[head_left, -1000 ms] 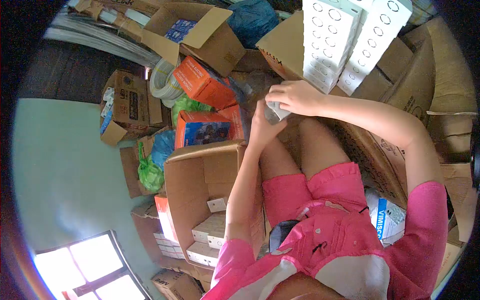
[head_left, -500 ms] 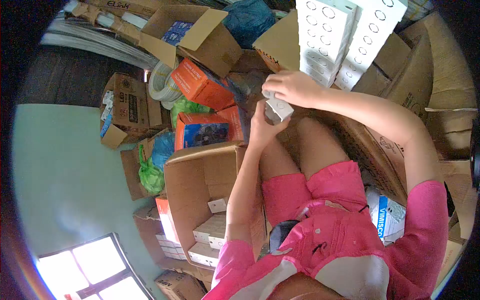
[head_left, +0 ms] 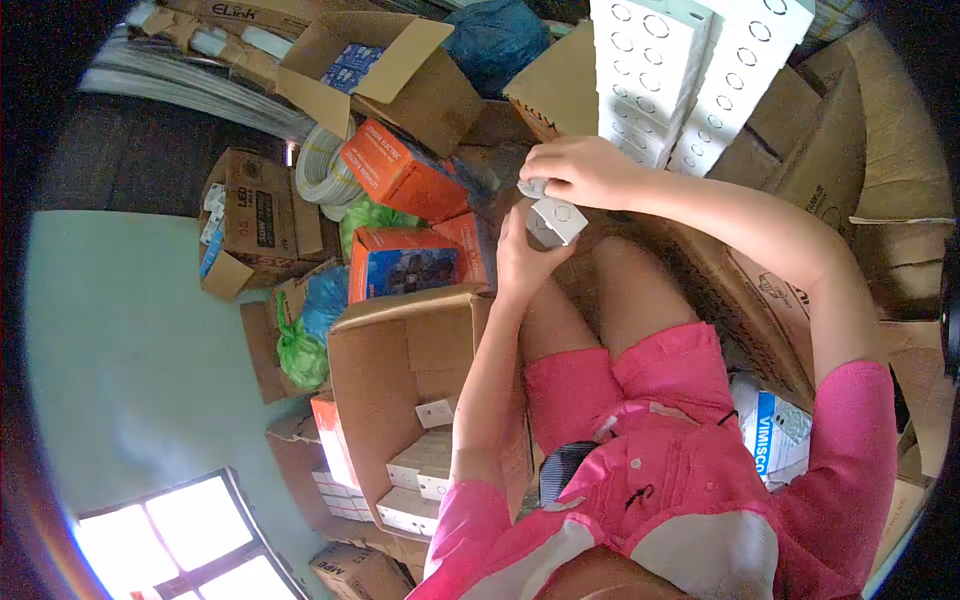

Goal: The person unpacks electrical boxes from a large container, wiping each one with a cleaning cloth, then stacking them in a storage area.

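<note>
Above my knees, a white plastic electrical box point(head_left: 561, 216) with round knockout marks sits in my left hand point(head_left: 522, 262), whose fingers wrap its side. My right hand point(head_left: 580, 172) is closed just above the box, pinching a small greyish-white piece point(head_left: 534, 187) against or close to its top edge; the exact kind of that piece is hard to see. Tall stacks of similar white boxes point(head_left: 650, 75) rise behind my right hand. To the left of my left forearm, an open carton point(head_left: 400, 330) holds several more white boxes point(head_left: 420, 462).
Orange and blue printed cartons point(head_left: 405, 262) lie beyond the open carton. A coil of white cable point(head_left: 328, 170), a green plastic bag point(head_left: 300, 350) and an open carton with blue packs point(head_left: 425, 95) are farther off. Large cardboard point(head_left: 740, 290) stands right of my legs.
The white box has turned slightly, so more of its marked faces show. My right hand has shifted a little up and left with the small piece.
</note>
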Tool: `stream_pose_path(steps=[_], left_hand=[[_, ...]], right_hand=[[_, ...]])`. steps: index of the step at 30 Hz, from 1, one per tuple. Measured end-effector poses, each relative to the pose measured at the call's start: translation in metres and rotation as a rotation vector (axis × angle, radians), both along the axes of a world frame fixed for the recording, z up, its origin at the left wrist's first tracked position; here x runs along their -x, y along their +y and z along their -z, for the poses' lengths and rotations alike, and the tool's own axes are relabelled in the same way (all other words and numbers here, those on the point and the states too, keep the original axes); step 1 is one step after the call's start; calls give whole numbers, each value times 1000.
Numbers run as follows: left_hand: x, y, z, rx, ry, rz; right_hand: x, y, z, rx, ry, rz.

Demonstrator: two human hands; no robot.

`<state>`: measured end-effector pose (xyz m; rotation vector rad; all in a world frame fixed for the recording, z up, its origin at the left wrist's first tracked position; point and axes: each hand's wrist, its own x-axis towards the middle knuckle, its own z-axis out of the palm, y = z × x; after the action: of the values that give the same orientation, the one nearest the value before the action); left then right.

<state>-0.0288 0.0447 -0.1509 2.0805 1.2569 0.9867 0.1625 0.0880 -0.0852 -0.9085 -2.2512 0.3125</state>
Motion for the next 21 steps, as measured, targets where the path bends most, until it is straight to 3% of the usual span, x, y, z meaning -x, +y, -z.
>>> stream_pose_path(steps=[2, 5, 8, 13, 16, 19, 21], left_hand=[[0, 1, 0, -54, 34, -25], [3, 1, 3, 114, -4, -121], [10, 6, 2, -82, 26, -104], [12, 5, -11, -277, 122, -57], [14, 4, -4, -246, 161, -71], [18, 8, -2, -398, 227, 93], [11, 2, -1, -402, 246, 51]], right_hand=[[0, -5, -3, 26, -44, -36], [3, -7, 2, 74, -109, -140], [6, -16, 11, -50, -165, -207], [5, -17, 0, -148, -127, -54], [7, -16, 3, -202, -90, -22], [6, -12, 10, -178, -57, 18], [5, -8, 11, -72, -12, 28]])
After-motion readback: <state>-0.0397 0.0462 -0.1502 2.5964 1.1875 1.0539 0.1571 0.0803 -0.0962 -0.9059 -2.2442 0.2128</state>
